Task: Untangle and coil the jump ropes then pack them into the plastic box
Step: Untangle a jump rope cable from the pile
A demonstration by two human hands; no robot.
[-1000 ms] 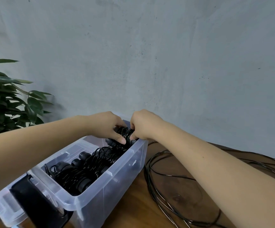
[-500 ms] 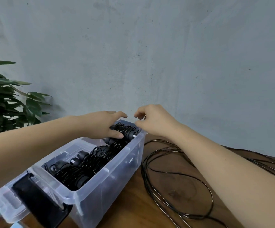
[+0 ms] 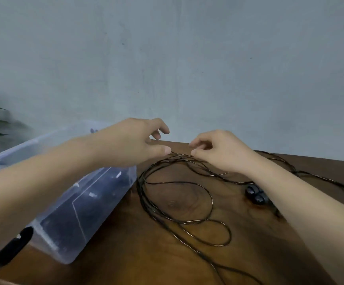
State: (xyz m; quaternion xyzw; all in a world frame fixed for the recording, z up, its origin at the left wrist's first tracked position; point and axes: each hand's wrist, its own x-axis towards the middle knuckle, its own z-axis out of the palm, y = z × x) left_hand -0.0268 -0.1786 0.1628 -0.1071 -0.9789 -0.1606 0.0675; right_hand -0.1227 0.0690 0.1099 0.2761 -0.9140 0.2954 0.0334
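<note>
Touching one jump rope [image 3: 179,182] are two slack hands, left [image 3: 138,141] and right [image 3: 220,151].

left hand [image 3: 138,140]: loosely curled, thumb apart | right hand [image 3: 218,151]: curled, thumb near forefinger

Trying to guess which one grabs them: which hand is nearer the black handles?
Right. The right hand is just beyond the handles; the left hand is farther left, near the box.
</note>
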